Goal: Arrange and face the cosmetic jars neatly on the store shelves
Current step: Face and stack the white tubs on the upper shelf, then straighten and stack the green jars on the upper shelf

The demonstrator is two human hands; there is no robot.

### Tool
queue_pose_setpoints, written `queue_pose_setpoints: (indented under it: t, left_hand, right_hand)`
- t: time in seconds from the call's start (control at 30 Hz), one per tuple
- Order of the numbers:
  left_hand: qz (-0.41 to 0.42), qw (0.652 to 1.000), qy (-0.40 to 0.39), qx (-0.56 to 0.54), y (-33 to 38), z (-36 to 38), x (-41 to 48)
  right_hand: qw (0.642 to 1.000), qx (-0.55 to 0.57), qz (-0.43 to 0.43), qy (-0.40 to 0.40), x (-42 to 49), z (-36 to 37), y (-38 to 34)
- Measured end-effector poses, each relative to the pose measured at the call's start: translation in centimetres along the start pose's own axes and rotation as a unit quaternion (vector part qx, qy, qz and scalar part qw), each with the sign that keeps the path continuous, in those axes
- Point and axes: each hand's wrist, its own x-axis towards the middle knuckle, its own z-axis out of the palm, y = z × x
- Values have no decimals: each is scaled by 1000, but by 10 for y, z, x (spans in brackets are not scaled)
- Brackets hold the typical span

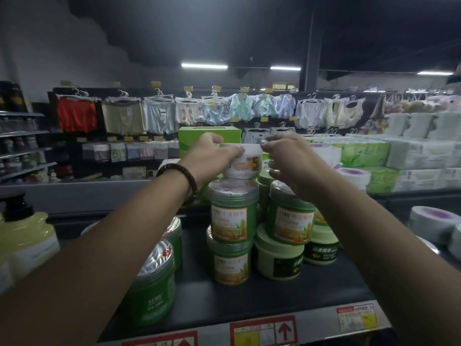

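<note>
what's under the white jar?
The white jar sits atop a stack of two green jars, held by the left hand and right hand. Its base is partly covered by the hands, so full contact can't be confirmed.

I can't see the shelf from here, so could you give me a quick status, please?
Left hand gripping white jar; right hand at its lid edge. Jar sits atop stacked green jar. Nothing in the way.

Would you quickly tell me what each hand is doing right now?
Left hand: closed on the white jar.
Right hand: fingers curled beside it; grip cannot be told.
</note>
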Motion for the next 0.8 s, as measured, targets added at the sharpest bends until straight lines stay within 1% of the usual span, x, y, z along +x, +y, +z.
queue_pose_setpoints:
  t: [0.2, 0.37, 0.5, 0.6, 0.8]
  left_hand:
    - [-10, 1000, -17, -13, -3, 6, 8]
    - [-19, 999, -29, -32, -5, 5, 9]
    - [-15, 999, -44, -14, -13, 5, 15]
    - [-8, 998, -50, -26, -15, 5, 16]
    - [-3, 998, -36, -51, -15, 7, 12]
  right_hand:
    - [998, 23, 44, -27, 9, 0, 4]
    - [991, 102, 85, -22, 14, -2, 4]
    - [993, 90, 67, -25, 15, -4, 6]
    - [993, 93, 67, -29, 14, -4, 4]
    - [994, 83, 59, -34, 15, -7, 7]
